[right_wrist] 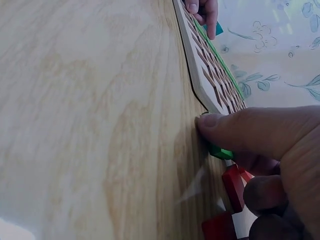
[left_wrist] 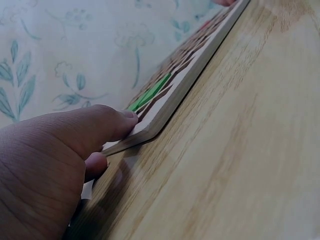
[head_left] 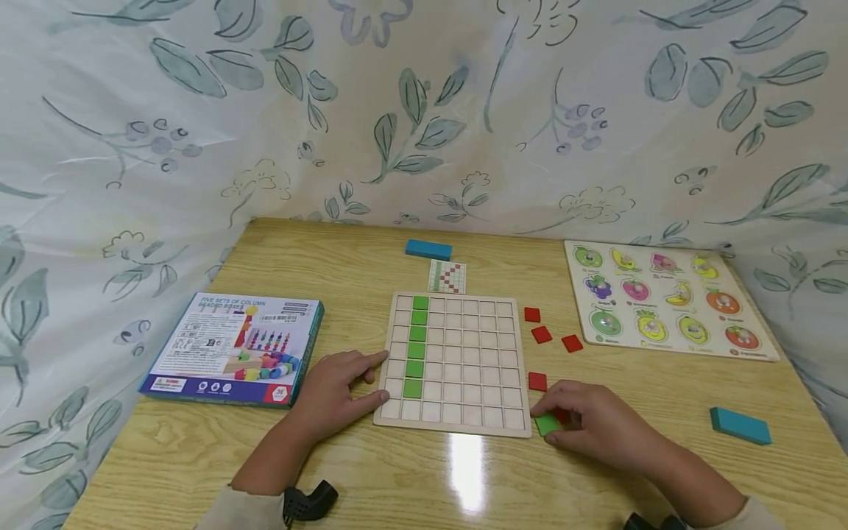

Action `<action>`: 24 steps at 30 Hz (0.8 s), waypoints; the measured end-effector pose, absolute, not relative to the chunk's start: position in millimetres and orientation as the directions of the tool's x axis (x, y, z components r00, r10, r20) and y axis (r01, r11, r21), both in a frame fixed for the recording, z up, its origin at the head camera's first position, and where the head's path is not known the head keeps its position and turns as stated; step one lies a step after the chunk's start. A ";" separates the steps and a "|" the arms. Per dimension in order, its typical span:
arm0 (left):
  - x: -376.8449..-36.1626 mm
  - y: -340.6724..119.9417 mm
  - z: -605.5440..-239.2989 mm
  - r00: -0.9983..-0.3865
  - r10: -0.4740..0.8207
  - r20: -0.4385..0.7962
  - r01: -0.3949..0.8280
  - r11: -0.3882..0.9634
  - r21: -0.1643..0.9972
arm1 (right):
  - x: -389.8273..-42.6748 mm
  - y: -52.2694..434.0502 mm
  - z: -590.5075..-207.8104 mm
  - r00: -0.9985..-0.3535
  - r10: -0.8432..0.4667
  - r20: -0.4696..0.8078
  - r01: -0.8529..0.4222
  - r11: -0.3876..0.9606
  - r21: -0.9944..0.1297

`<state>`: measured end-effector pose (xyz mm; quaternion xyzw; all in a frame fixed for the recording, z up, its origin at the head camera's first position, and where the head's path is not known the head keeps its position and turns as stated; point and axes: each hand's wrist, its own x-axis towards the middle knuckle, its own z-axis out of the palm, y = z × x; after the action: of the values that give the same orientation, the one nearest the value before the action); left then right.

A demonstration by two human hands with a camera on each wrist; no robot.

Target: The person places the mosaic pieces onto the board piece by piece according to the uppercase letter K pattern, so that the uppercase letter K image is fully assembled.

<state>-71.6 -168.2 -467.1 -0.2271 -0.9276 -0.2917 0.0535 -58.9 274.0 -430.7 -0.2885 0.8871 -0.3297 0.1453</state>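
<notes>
Lying near the desk's front edge, a green tile [head_left: 547, 424] is pinched by the right hand [head_left: 599, 430] beside the grid board [head_left: 464, 368], whose left edge is touched by the left hand's [head_left: 331, 394] straight fingers.

Head view: high, facing forward and down over the desk [head_left: 199, 456]. Wrist views: close, desk-level, from opposite sides; all share the grid board [head_left: 453, 361].

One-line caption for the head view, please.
Left hand steadies the grid board; right hand pinches a green tile.
</notes>
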 end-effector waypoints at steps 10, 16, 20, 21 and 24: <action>-72.1 -168.6 -469.5 -0.881 0.395 0.262 0.474 0.718 0.510 | -61.0 271.1 -429.4 -0.801 -0.598 -0.022 -0.419 0.586 -0.694; -72.3 -168.5 -470.1 -0.881 0.401 0.250 0.472 0.717 0.513 | -62.5 264.7 -431.3 -0.795 -0.606 0.036 -0.448 0.546 -0.707; -72.0 -168.6 -469.9 -0.881 0.398 0.255 0.472 0.721 0.508 | -66.2 256.1 -430.9 -0.781 -0.620 0.070 -0.479 0.524 -0.705; -71.9 -168.7 -469.8 -0.881 0.398 0.255 0.472 0.720 0.508 | -67.4 253.8 -430.3 -0.780 -0.622 0.070 -0.481 0.522 -0.704; -71.8 -168.7 -469.2 -0.885 0.396 0.245 0.465 0.722 0.512 | -71.3 247.2 -427.7 -0.782 -0.621 0.059 -0.479 0.536 -0.695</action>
<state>-71.8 -168.7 -469.2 -0.2322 -0.9262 -0.2912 0.0590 -71.3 247.2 -427.7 -0.3157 0.8709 -0.3638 0.0977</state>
